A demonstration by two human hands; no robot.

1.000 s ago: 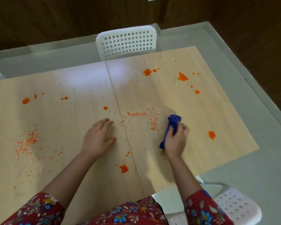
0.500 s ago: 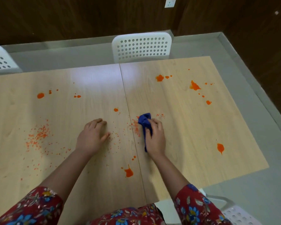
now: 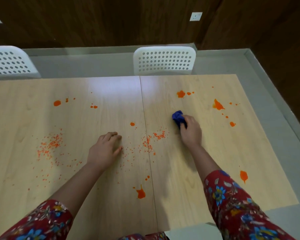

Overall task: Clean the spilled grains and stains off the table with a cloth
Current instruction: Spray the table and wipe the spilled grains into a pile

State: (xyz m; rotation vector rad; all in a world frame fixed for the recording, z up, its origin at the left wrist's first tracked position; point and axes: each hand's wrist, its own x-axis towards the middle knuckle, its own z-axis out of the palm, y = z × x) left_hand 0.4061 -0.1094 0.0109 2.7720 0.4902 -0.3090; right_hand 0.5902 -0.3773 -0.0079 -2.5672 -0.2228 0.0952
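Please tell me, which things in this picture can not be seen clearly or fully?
- The blue cloth: head view, mostly covered by the right hand gripping it, so its full shape is hidden.
- The right hand: head view, blurred, so single fingers are unclear.
- The table: head view, left side cut off by the frame edge.
- The left hand: head view, it covers the surface beneath, so what lies there cannot be told.

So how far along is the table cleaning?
Barely started: no patch of the table looks wiped. In hand: the right hand grips the blue cloth on the right half; the left hand rests on the wood. Left: grains by the seam, a second scatter at left, orange stains across both halves.
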